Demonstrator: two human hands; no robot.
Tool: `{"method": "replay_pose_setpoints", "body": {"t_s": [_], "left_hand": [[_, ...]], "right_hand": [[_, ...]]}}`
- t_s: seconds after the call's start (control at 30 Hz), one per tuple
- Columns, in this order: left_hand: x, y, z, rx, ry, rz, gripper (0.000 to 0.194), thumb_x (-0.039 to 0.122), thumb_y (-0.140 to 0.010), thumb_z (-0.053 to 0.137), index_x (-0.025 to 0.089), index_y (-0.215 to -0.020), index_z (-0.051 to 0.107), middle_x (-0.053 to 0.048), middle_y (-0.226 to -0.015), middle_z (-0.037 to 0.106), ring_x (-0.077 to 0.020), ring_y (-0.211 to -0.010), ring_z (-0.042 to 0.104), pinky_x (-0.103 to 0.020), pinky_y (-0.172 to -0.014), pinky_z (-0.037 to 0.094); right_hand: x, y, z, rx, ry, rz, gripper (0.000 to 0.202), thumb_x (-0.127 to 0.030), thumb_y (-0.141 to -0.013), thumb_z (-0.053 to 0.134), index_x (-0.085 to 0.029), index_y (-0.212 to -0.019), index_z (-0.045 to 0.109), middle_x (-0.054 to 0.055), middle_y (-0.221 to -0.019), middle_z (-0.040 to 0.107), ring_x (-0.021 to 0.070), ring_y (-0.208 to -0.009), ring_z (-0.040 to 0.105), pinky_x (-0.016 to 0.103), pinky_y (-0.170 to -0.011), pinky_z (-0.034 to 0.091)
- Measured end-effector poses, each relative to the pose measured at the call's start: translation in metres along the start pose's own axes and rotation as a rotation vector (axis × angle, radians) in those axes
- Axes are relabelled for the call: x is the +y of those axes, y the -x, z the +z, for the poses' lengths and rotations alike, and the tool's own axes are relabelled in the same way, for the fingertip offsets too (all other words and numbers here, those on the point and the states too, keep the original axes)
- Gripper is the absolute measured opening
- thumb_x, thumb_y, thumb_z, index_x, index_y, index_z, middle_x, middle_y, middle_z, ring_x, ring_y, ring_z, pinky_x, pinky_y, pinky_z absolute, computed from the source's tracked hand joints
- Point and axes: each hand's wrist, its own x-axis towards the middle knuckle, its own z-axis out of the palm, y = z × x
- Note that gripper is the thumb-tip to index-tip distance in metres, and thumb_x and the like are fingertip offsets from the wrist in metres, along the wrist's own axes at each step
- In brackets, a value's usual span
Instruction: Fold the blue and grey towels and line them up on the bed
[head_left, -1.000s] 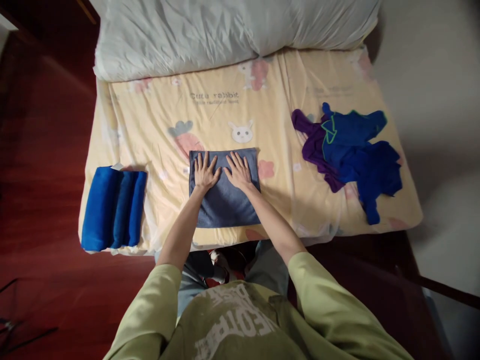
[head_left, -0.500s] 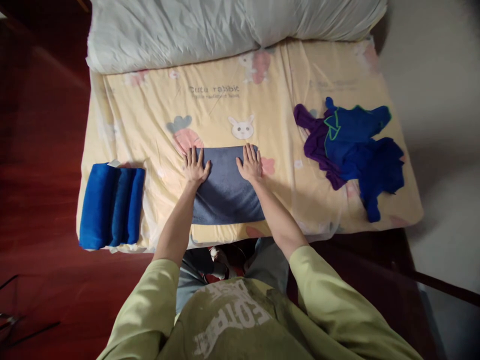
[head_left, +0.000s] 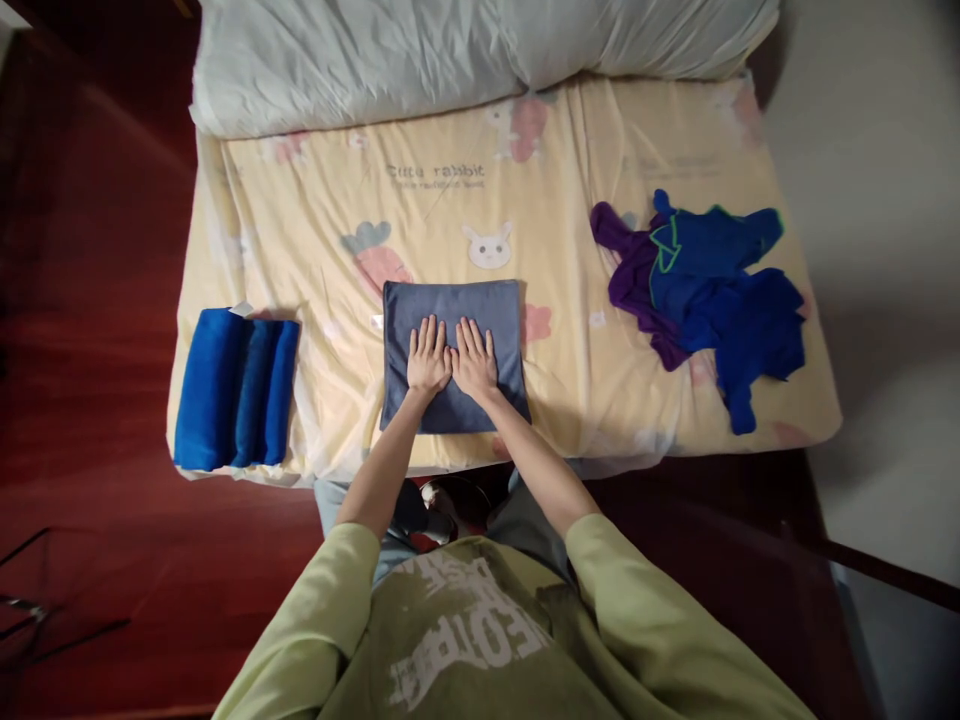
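A grey-blue towel (head_left: pixel 451 300) lies flat, close to square, near the front edge of the bed. Palm down on its middle rests my left hand (head_left: pixel 430 358), fingers stretched out. Beside it my right hand (head_left: pixel 473 360) also presses flat on the cloth, the two thumbs almost touching. Neither hand grips anything. Off to the left is a row of folded blue towels (head_left: pixel 206 390), with a white tag showing at the top. A crumpled heap of blue and purple cloths (head_left: pixel 697 280), some with green edging, lies on the right.
The bed has a yellow sheet (head_left: pixel 300 220) printed with rabbits and carrots. A pale rolled quilt (head_left: pixel 360 65) runs along the far side. Dark red floor (head_left: pixel 97 400) shows at left, with a thin black stand (head_left: pixel 34 610) on it. A pale wall (head_left: pixel 892 250) borders the right.
Both hands have moved inward and nearer me, from the towel's far corners to its middle. The towel now lies flatter and its far corners show. The view has shifted slightly.
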Motion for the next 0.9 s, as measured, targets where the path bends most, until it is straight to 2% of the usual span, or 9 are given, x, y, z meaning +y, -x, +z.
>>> {"method": "replay_pose_setpoints", "body": {"t_s": [0.2,0.4,0.53,0.63,0.77,0.83,0.9], "left_hand": [[-0.011,0.003,-0.010,-0.008,0.038,0.022,0.066,0.035,-0.102,0.033,0.012,-0.164,0.031,-0.011,-0.173,0.017,-0.0257,-0.162,0.008,-0.052,-0.133,0.006],[-0.046,0.034,-0.034,0.026,0.006,-0.012,0.068,0.040,-0.104,0.030,0.007,-0.164,0.030,-0.014,-0.172,0.018,-0.0255,-0.162,0.010,-0.049,-0.133,0.010],[-0.055,0.056,-0.043,0.032,-0.015,-0.032,0.069,0.040,-0.104,0.030,0.004,-0.163,0.029,-0.017,-0.172,0.019,-0.0270,-0.162,0.010,-0.049,-0.133,0.010],[-0.052,0.082,-0.046,0.039,-0.028,-0.057,0.070,0.040,-0.104,0.031,0.005,-0.164,0.027,-0.017,-0.171,0.021,-0.0283,-0.161,0.012,-0.051,-0.132,0.013],[-0.045,0.120,-0.046,0.079,-0.062,-0.061,0.070,0.039,-0.104,0.032,0.007,-0.165,0.024,-0.018,-0.170,0.022,-0.0306,-0.161,0.015,-0.055,-0.132,0.015],[-0.044,0.131,-0.046,0.066,-0.082,-0.005,0.069,0.036,-0.103,0.032,0.007,-0.165,0.027,-0.017,-0.170,0.024,-0.0305,-0.160,0.014,-0.055,-0.132,0.015],[-0.044,0.130,-0.047,0.007,-0.100,0.081,0.066,0.031,-0.102,0.032,0.009,-0.164,0.032,-0.016,-0.169,0.028,-0.0298,-0.160,0.017,-0.054,-0.132,0.016]], "right_hand": [[0.013,-0.003,-0.010,-0.018,-0.020,-0.051,0.066,-0.036,-0.107,0.031,-0.011,-0.167,0.021,0.011,-0.173,0.017,0.0235,-0.162,0.010,0.052,-0.133,0.004],[0.053,0.011,-0.027,0.052,-0.004,0.013,0.066,-0.039,-0.108,0.029,-0.005,-0.164,0.027,0.015,-0.172,0.019,0.0242,-0.162,0.013,0.051,-0.132,0.008],[0.068,0.025,-0.036,0.063,-0.005,0.040,0.065,-0.038,-0.107,0.031,-0.004,-0.163,0.030,0.018,-0.171,0.023,0.0259,-0.161,0.018,0.054,-0.132,0.011],[0.068,0.045,-0.042,0.090,0.004,0.076,0.064,-0.036,-0.106,0.032,-0.004,-0.161,0.034,0.019,-0.169,0.026,0.0271,-0.160,0.020,0.055,-0.131,0.014],[0.060,0.086,-0.049,0.127,0.008,0.066,0.062,-0.032,-0.105,0.033,-0.006,-0.161,0.036,0.018,-0.169,0.027,0.0293,-0.160,0.019,0.061,-0.130,0.013],[0.055,0.107,-0.050,0.106,-0.007,0.002,0.061,-0.030,-0.104,0.034,-0.010,-0.161,0.038,0.015,-0.169,0.028,0.0279,-0.160,0.020,0.058,-0.131,0.014],[0.049,0.125,-0.048,0.060,-0.030,-0.076,0.060,-0.030,-0.104,0.035,-0.013,-0.161,0.041,0.012,-0.168,0.032,0.0258,-0.159,0.024,0.055,-0.132,0.017]]}}
